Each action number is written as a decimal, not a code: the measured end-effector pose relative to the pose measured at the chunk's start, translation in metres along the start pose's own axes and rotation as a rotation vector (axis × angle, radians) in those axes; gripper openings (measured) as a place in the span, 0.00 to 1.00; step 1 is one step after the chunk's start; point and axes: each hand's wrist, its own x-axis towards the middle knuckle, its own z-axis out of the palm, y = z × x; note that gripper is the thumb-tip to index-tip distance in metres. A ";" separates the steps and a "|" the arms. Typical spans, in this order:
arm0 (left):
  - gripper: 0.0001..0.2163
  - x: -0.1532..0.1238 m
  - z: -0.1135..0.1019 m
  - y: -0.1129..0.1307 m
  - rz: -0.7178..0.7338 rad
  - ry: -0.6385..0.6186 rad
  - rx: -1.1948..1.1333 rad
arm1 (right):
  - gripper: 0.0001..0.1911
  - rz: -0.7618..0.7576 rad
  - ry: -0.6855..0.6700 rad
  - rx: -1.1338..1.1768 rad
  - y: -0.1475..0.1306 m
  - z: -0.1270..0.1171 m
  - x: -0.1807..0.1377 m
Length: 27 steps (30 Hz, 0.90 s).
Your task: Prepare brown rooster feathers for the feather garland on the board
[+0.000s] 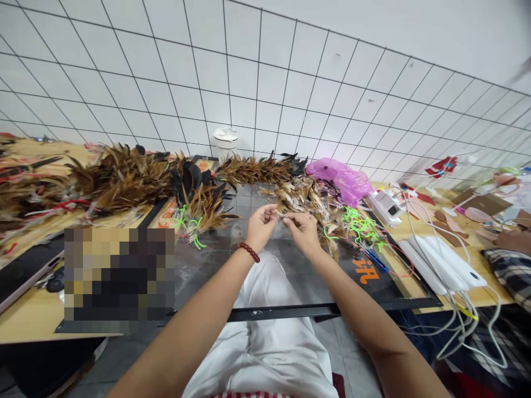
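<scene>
My left hand and my right hand meet over the dark glass tabletop. Both are closed in a pinch, fingertips close together, around something small and pale that I cannot make out. Right behind them spreads a pile of loose brown and white feathers. To the left lies a bunch of brown and black feathers with bright green ties at its base. Further green ties lie in a tangle right of my right hand, close to a blue pen-like tool.
Brown feather bundles cover the left side. At the back are a feather strip, a white lidded tub and a pink plastic bag. White cables and a white device lie right, near another person's checked sleeve.
</scene>
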 end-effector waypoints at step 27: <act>0.14 -0.008 0.005 0.010 -0.356 0.023 -0.416 | 0.14 0.366 -0.089 0.778 -0.010 0.003 -0.007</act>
